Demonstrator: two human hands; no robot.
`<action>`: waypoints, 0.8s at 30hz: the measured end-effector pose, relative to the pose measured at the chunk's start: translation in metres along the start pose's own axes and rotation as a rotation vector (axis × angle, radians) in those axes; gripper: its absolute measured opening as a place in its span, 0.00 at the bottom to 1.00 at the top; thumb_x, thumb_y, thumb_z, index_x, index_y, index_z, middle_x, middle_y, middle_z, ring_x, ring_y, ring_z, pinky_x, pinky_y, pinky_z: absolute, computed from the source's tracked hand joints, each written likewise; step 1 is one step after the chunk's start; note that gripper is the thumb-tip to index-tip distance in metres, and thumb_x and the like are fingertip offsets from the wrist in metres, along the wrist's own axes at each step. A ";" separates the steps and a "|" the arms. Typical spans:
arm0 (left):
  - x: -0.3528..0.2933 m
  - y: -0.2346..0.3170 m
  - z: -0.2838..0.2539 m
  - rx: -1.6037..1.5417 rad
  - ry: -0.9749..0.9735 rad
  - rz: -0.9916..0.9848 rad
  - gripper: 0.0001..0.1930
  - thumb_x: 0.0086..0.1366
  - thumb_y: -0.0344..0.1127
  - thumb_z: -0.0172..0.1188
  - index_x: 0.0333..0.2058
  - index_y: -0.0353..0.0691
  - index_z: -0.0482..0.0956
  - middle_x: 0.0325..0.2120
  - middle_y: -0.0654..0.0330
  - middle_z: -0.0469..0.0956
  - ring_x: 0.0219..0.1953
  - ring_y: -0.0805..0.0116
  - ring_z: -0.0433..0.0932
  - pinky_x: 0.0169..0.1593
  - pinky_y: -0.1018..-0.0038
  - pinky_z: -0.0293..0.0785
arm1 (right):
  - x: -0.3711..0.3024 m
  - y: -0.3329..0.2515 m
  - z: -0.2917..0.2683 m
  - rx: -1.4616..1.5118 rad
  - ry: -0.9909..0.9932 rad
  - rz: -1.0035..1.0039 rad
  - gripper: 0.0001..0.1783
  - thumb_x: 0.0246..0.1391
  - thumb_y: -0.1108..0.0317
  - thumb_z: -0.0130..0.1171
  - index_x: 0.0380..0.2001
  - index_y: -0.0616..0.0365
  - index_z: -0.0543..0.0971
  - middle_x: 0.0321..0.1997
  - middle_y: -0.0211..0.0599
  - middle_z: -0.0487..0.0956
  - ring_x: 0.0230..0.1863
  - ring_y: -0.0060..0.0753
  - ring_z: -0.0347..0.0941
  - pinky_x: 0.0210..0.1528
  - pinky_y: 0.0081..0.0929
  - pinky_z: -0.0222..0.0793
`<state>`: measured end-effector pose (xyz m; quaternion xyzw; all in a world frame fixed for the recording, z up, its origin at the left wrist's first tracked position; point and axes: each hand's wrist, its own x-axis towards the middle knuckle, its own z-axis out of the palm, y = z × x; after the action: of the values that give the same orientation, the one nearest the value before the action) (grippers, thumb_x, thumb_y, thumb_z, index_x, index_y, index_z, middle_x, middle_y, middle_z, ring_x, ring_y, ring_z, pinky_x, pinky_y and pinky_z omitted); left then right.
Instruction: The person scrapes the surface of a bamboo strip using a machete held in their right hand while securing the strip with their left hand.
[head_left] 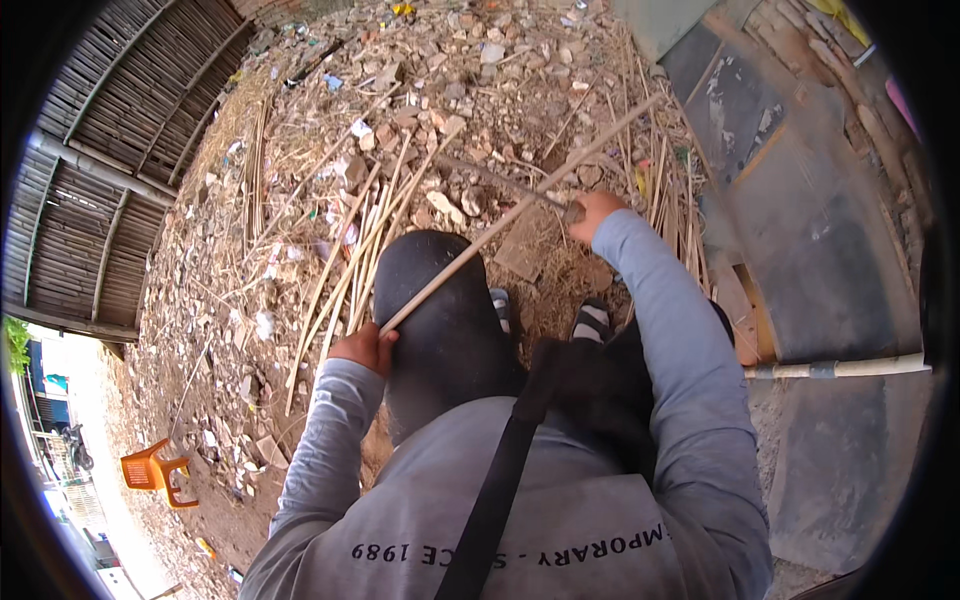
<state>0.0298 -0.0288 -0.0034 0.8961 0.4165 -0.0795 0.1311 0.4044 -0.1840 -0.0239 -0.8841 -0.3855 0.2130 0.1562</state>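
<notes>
Left hand (365, 347) at bamboo stick (500, 225) lower end

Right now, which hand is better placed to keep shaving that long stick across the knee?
Probably the right hand: it grips the blade against the stick. The left hand only holds the stick's near end.

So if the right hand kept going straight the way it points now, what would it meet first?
Probably the bamboo strip that the right hand reaches across with a knife; beyond lies rubble. Depth is unclear.
</notes>
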 end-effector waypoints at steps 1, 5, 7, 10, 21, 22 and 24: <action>0.002 -0.001 -0.003 0.013 -0.006 0.014 0.20 0.66 0.52 0.50 0.32 0.37 0.72 0.27 0.41 0.77 0.33 0.37 0.76 0.38 0.50 0.71 | 0.000 0.000 -0.003 -0.070 -0.027 0.012 0.19 0.37 0.58 0.63 0.34 0.57 0.81 0.33 0.48 0.80 0.39 0.51 0.77 0.46 0.37 0.73; -0.002 -0.020 0.008 0.003 0.003 0.036 0.21 0.66 0.52 0.49 0.32 0.37 0.72 0.27 0.40 0.77 0.33 0.37 0.76 0.37 0.51 0.71 | -0.017 -0.025 -0.003 -0.032 0.069 -0.142 0.19 0.39 0.58 0.62 0.35 0.56 0.80 0.32 0.49 0.80 0.37 0.51 0.77 0.44 0.39 0.73; -0.004 -0.019 0.014 -0.031 0.061 0.052 0.20 0.66 0.51 0.49 0.31 0.37 0.71 0.25 0.41 0.77 0.31 0.38 0.76 0.36 0.50 0.71 | -0.031 -0.041 -0.006 -0.042 0.023 -0.159 0.18 0.39 0.58 0.62 0.35 0.55 0.80 0.32 0.49 0.80 0.36 0.51 0.77 0.44 0.40 0.73; 0.000 -0.006 0.019 -0.017 0.111 0.053 0.20 0.67 0.51 0.49 0.30 0.38 0.71 0.24 0.42 0.77 0.28 0.38 0.76 0.34 0.50 0.71 | -0.002 0.007 0.003 -0.015 0.066 0.000 0.18 0.39 0.60 0.62 0.35 0.55 0.80 0.32 0.48 0.80 0.36 0.50 0.77 0.43 0.40 0.73; -0.004 -0.016 0.018 0.007 0.074 0.043 0.19 0.66 0.51 0.50 0.30 0.38 0.70 0.24 0.41 0.77 0.30 0.38 0.76 0.34 0.49 0.71 | -0.024 -0.037 -0.006 -0.090 0.059 -0.160 0.17 0.41 0.60 0.62 0.36 0.54 0.80 0.31 0.46 0.80 0.36 0.47 0.77 0.42 0.37 0.73; 0.000 -0.010 0.018 0.006 0.092 0.044 0.19 0.66 0.51 0.50 0.30 0.38 0.70 0.24 0.41 0.77 0.29 0.38 0.76 0.34 0.50 0.71 | -0.002 -0.007 0.007 -0.026 0.137 -0.130 0.17 0.40 0.60 0.62 0.37 0.54 0.80 0.31 0.46 0.80 0.36 0.47 0.78 0.42 0.37 0.73; 0.001 -0.006 0.014 -0.012 0.076 0.030 0.18 0.66 0.50 0.50 0.30 0.38 0.70 0.23 0.42 0.77 0.29 0.38 0.76 0.33 0.51 0.72 | 0.019 0.028 0.000 0.106 0.194 0.029 0.20 0.38 0.61 0.64 0.38 0.55 0.81 0.32 0.45 0.81 0.36 0.47 0.77 0.42 0.35 0.73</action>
<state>0.0258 -0.0283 -0.0177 0.9037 0.4084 -0.0410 0.1217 0.4331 -0.1883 -0.0408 -0.8966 -0.3438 0.1490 0.2361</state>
